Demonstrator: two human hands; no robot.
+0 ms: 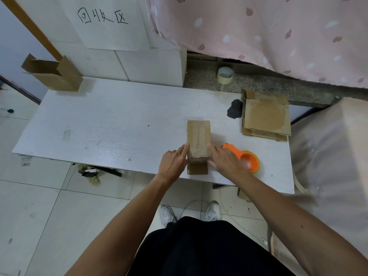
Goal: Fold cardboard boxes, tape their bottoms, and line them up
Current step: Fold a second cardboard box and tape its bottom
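So we're standing at the long white table (99,126), which fills most of the view, with the pink spotted curtain (258,36) hanging behind its right half and a paper sign (111,22) with handwritten characters stuck on the white wall behind the left half. Over on the right end of the table there's a stack of flat cardboard (265,116), unfolded, with a round mark on the top sheet. At the far left corner a folded-up box (53,73) stands with its top flaps open, just in front of a slanted wooden pole (29,26). The one we're working on, the small cardboard box (198,139), sits near the front edge, right of centre, taped side facing up with a strip of clear tape running down the middle, and one loose flap sticks out toward us at the bottom. Our left hand (174,163) is flat against its left side, fingers straight, and our right hand (225,160) is pressed to the right side with the index finger laid along the top edge, so nothing is really clutched, more like squeezed between two flat palms. The orange tape dispenser (245,158) lies on the table just beside the right hand, partly behind it. Farther back, a roll of tape (225,75) sits on the speckled ledge, and a dark lump (235,111) lies beside the flat stack.
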